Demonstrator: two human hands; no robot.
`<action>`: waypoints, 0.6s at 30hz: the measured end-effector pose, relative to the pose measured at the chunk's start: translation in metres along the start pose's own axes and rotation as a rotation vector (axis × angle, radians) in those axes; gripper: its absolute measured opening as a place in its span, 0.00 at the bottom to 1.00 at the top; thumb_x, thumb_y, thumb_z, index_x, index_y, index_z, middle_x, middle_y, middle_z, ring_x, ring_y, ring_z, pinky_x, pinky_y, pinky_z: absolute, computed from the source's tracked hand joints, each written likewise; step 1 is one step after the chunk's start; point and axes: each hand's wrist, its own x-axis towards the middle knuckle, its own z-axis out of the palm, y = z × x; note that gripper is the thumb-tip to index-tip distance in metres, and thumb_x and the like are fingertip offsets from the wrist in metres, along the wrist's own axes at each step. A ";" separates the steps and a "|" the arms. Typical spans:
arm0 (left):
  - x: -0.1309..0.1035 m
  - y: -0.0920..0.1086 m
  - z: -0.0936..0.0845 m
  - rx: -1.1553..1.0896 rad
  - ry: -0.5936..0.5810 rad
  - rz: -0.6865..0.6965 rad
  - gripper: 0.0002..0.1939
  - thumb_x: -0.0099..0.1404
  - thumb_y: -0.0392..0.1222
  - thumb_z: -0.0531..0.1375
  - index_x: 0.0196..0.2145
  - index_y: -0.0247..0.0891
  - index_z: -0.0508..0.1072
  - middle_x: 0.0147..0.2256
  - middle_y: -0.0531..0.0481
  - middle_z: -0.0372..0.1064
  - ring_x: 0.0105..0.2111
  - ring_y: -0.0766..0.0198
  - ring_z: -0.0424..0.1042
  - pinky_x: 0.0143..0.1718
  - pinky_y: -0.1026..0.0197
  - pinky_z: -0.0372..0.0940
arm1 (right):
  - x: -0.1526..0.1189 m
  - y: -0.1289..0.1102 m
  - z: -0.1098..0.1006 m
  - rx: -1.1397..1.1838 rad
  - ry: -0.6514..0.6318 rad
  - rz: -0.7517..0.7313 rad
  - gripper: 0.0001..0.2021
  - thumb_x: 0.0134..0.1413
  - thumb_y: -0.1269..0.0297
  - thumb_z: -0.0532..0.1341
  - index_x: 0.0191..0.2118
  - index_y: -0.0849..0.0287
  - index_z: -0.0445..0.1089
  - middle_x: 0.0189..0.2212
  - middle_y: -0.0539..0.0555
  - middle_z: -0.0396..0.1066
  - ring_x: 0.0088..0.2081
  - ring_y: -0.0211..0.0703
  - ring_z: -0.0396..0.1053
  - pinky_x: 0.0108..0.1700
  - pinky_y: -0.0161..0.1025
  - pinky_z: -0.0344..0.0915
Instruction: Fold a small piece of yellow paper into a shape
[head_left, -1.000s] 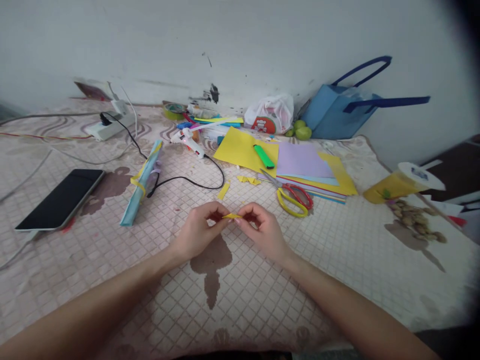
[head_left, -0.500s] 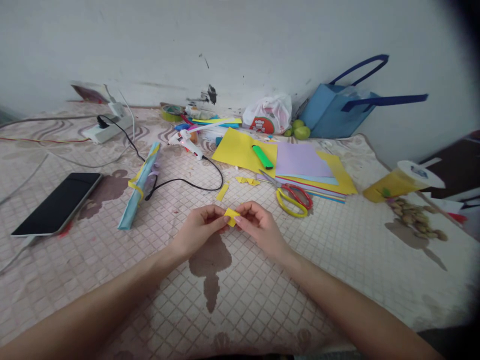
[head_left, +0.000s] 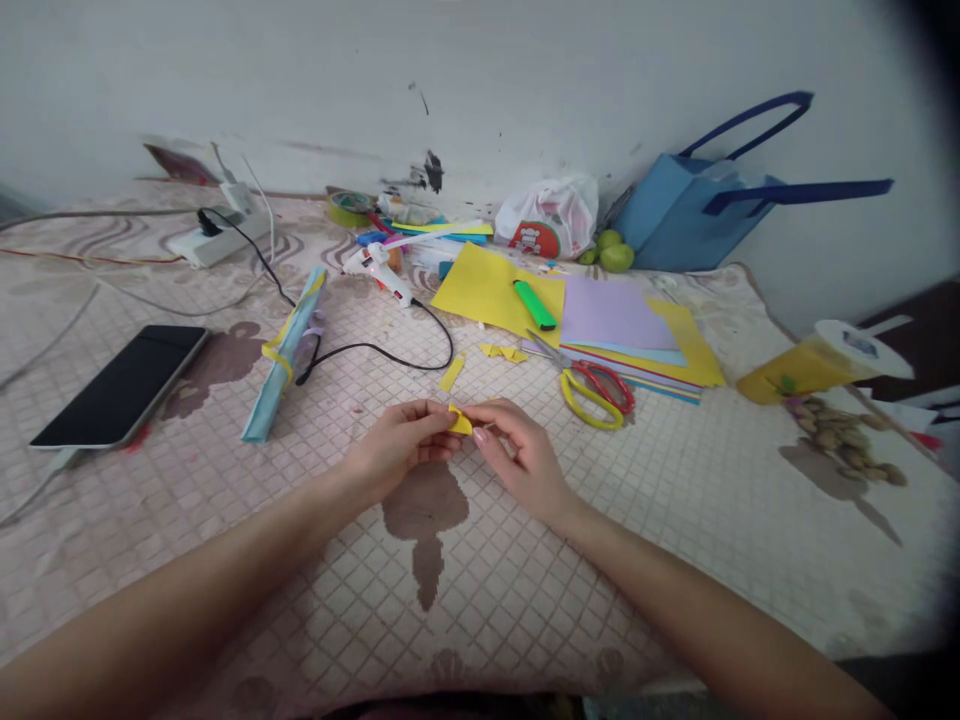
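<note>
Between my two hands is a small piece of yellow paper, which looks folded over. My left hand pinches its left side between thumb and fingers. On the other side, my right hand has its thumb and fingertips closed at the paper's right edge. Just beyond the hands lie a yellow paper strip and small folded yellow paper pieces. Scissors with red and yellow handles rest to the right, their blades pointing away to the left.
A white glue gun lies behind, its black cord looping forward. Coloured paper sheets carry a green cutter. At left are a blue paper roll and a phone; at right, a yellow drink cup.
The yellow paper, which lay flat as a small square, now appears folded over. My right thumb has shifted down off its face. The whole view has shifted slightly.
</note>
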 end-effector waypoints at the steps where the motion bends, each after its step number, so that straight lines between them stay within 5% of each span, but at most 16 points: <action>1: 0.001 0.001 -0.001 -0.034 -0.005 -0.025 0.04 0.58 0.36 0.64 0.31 0.32 0.72 0.26 0.48 0.73 0.25 0.70 0.72 0.29 0.69 0.67 | 0.000 0.000 0.000 -0.023 -0.014 -0.026 0.13 0.61 0.66 0.55 0.49 0.50 0.70 0.43 0.55 0.71 0.46 0.45 0.68 0.49 0.46 0.66; 6: 0.002 0.006 0.000 -0.141 0.018 -0.100 0.05 0.62 0.30 0.58 0.31 0.30 0.74 0.26 0.46 0.75 0.26 0.69 0.74 0.30 0.69 0.70 | -0.002 0.003 -0.001 -0.086 -0.068 -0.066 0.17 0.63 0.66 0.53 0.55 0.47 0.66 0.47 0.56 0.68 0.49 0.46 0.66 0.52 0.49 0.64; 10: 0.003 0.010 0.003 -0.172 0.049 -0.149 0.10 0.67 0.35 0.55 0.31 0.30 0.75 0.26 0.45 0.75 0.26 0.68 0.74 0.29 0.69 0.71 | -0.002 0.004 -0.003 -0.078 -0.073 -0.048 0.16 0.64 0.63 0.52 0.55 0.47 0.67 0.46 0.55 0.68 0.49 0.45 0.65 0.52 0.48 0.63; 18: 0.003 0.010 0.001 -0.087 0.024 -0.156 0.07 0.64 0.33 0.58 0.34 0.29 0.76 0.29 0.44 0.77 0.27 0.69 0.75 0.30 0.70 0.71 | 0.001 0.003 -0.006 0.197 -0.027 0.187 0.21 0.65 0.51 0.46 0.46 0.51 0.74 0.44 0.55 0.70 0.45 0.45 0.68 0.40 0.42 0.68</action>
